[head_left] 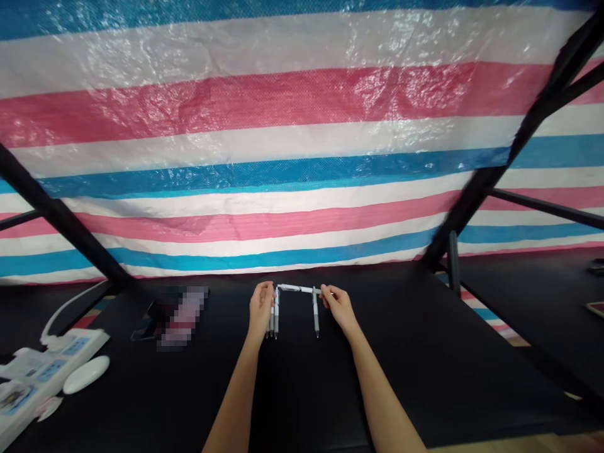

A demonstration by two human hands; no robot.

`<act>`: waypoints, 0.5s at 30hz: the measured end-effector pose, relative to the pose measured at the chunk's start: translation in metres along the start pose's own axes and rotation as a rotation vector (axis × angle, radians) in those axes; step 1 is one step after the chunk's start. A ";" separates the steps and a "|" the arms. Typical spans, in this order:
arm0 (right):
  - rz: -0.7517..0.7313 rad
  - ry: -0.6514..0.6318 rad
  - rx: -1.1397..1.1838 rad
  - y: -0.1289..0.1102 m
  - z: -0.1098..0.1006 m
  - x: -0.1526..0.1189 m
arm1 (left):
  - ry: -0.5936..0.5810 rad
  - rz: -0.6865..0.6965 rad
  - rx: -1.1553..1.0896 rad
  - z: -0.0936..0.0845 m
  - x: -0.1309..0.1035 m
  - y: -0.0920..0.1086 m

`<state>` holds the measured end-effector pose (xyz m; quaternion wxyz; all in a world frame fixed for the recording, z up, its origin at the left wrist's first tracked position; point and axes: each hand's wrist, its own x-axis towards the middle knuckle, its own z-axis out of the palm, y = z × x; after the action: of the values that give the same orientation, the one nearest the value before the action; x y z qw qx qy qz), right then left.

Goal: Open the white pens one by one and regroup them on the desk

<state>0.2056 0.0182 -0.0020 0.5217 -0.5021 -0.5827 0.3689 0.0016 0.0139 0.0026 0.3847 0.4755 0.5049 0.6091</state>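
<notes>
White pens with grey grips are in front of me on the black tabletop. Several of them lie side by side in a bunch (276,318), tips toward me. My left hand (260,309) curls around their far ends from the left, partly covering them. A single pen (316,313) lies apart to the right, also pointing my way. Across the far ends, a crosswise pen (297,289) spans from the bunch to the single pen. My right hand (338,306) pinches its right end between thumb and fingers.
A white power strip (61,365) with plugs and a white oval object (87,375) are at the left. Near them is a dark phone-like object (148,319), partly blurred. Black slanted frame bars (453,220) flank a striped plastic sheet (264,226) behind the tabletop (425,365).
</notes>
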 end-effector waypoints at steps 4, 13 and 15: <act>-0.032 -0.021 0.020 0.000 0.002 -0.001 | -0.070 -0.009 -0.002 0.001 -0.001 0.001; -0.095 -0.034 -0.006 0.004 0.003 -0.001 | -0.106 -0.043 0.005 0.002 0.001 -0.003; -0.084 -0.036 0.005 0.004 0.002 -0.001 | -0.094 -0.024 0.000 0.002 0.002 -0.005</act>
<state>0.2041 0.0185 -0.0069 0.5273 -0.4693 -0.6117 0.3572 0.0029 0.0170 -0.0024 0.4150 0.4976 0.4919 0.5815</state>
